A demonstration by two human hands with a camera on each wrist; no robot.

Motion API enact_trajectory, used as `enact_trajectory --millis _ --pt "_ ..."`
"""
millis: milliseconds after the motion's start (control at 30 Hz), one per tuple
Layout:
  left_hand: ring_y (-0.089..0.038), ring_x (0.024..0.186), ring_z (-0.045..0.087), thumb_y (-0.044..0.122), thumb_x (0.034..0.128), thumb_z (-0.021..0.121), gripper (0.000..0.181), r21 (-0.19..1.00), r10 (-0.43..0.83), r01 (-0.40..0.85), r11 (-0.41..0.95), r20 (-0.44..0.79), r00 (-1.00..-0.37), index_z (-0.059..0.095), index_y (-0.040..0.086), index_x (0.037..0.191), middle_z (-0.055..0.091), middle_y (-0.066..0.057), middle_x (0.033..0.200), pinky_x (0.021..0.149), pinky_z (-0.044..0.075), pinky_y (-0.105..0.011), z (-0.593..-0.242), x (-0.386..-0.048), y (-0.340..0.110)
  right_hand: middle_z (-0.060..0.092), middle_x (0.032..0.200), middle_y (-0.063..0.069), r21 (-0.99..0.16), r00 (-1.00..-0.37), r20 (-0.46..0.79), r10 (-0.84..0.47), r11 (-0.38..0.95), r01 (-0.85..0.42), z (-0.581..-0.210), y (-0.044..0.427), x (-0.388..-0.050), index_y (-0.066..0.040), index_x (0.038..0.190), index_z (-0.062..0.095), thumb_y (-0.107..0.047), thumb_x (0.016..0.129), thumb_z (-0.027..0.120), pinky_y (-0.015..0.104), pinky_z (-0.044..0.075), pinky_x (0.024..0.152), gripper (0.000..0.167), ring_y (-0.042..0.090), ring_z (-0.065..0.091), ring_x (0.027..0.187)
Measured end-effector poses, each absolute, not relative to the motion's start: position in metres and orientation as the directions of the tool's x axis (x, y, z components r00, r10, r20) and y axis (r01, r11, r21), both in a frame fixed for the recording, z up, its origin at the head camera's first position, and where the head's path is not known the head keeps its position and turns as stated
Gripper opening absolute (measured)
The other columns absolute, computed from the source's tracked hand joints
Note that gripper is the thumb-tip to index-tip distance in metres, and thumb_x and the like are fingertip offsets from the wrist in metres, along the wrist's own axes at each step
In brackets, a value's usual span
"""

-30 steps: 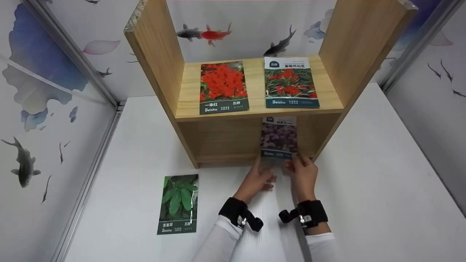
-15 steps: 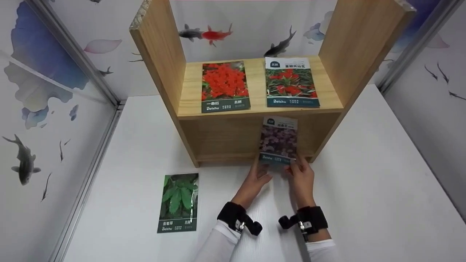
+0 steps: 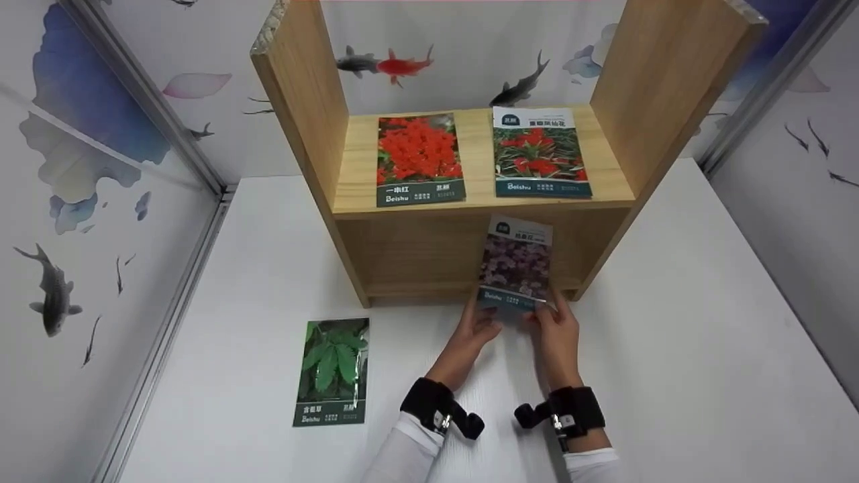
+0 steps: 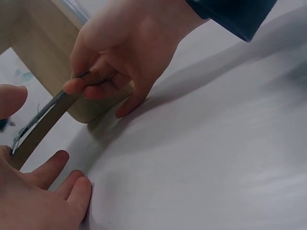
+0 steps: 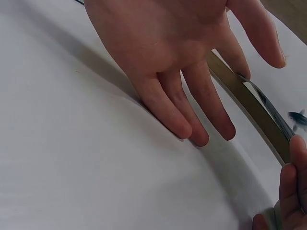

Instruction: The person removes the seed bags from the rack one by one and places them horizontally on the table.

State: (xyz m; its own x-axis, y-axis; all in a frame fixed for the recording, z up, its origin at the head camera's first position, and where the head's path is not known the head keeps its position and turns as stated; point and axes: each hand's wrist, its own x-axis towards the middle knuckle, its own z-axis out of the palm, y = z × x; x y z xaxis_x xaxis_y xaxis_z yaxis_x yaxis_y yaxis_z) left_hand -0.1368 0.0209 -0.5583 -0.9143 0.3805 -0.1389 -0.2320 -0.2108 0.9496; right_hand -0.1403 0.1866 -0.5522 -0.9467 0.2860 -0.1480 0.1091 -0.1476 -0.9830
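Observation:
In the head view, a seed packet with purple flowers stands tilted in the opening of the wooden shelf's lower compartment. My left hand holds its lower left corner between thumb and index finger. In the right wrist view the other fingers of that left hand are spread away from the packet. My right hand pinches the lower right corner. The left wrist view shows the fingers of this right hand curled at the packet's thin edge.
On the upper board of the wooden shelf lie two seed packets, a red-flower one at left and another red-flower one at right. A green-leaf seed packet lies on the white table, left of my hands.
The purple-flower packet has turned slightly, and its bottom edge has come a little toward me. Both hands have moved slightly down the view with it. The other packets stay in place.

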Motion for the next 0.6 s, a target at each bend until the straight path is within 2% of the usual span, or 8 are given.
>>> enact_trajectory --millis 67,267,433,533,600 --pt "-0.022 0.125 0.03 0.025 0.0894 0.055 0.071 0.951 0.375 -0.227 -0.208 -0.137 -0.917 0.008 0.043 0.14 0.031 -0.011 0.137 0.1 0.025 -0.04 -0.559 -0.135 0.021 0.059 0.095 0.024 -0.978 -0.946 -0.163 0.28 -0.176 0.117 -0.553 0.186 -0.138 -0.036 0.137 0.032 -0.02 0.093 0.048 0.037 0.04 0.084 0.049 0.027 0.056 0.088" --pt "-0.02 0.125 0.032 0.027 0.0891 0.055 0.069 0.959 0.352 -0.218 -0.179 -0.144 -0.925 0.011 0.045 0.139 0.034 -0.006 0.137 0.099 0.027 -0.04 -0.559 -0.128 0.018 0.056 0.114 0.013 -0.945 -0.957 -0.172 0.232 -0.313 0.094 -0.556 0.183 -0.133 -0.038 0.136 0.032 -0.024 0.092 0.051 0.037 0.039 0.086 0.05 0.02 0.053 0.087" --pt "-0.023 0.127 0.029 0.028 0.088 0.057 0.071 0.956 0.352 -0.214 -0.2 -0.134 -0.926 0.011 0.039 0.142 0.033 -0.009 0.138 0.1 0.025 -0.041 -0.548 -0.12 0.015 0.057 0.114 0.011 -0.948 -0.955 -0.177 0.237 -0.301 0.101 -0.562 0.182 -0.128 -0.041 0.135 0.032 -0.031 0.09 0.053 0.034 0.042 0.082 0.05 0.021 0.053 0.091" --pt "-0.025 0.127 0.028 0.027 0.0881 0.057 0.073 0.952 0.355 -0.219 -0.213 -0.133 -0.925 0.01 0.033 0.144 0.033 -0.01 0.138 0.101 0.023 -0.042 -0.54 -0.115 0.013 0.057 0.113 0.012 -0.946 -0.951 -0.187 0.245 -0.307 0.106 -0.566 0.182 -0.125 -0.039 0.134 0.033 -0.032 0.089 0.054 0.035 0.042 0.078 0.05 0.022 0.053 0.091" --pt "-0.025 0.128 0.028 0.028 0.0883 0.056 0.073 0.951 0.36 -0.222 -0.214 -0.134 -0.923 0.009 0.03 0.144 0.033 -0.008 0.137 0.101 0.023 -0.042 -0.536 -0.112 0.012 0.056 0.113 0.011 -0.945 -0.948 -0.189 0.257 -0.312 0.104 -0.567 0.181 -0.123 -0.036 0.135 0.034 -0.031 0.09 0.054 0.035 0.041 0.08 0.049 0.021 0.053 0.091"
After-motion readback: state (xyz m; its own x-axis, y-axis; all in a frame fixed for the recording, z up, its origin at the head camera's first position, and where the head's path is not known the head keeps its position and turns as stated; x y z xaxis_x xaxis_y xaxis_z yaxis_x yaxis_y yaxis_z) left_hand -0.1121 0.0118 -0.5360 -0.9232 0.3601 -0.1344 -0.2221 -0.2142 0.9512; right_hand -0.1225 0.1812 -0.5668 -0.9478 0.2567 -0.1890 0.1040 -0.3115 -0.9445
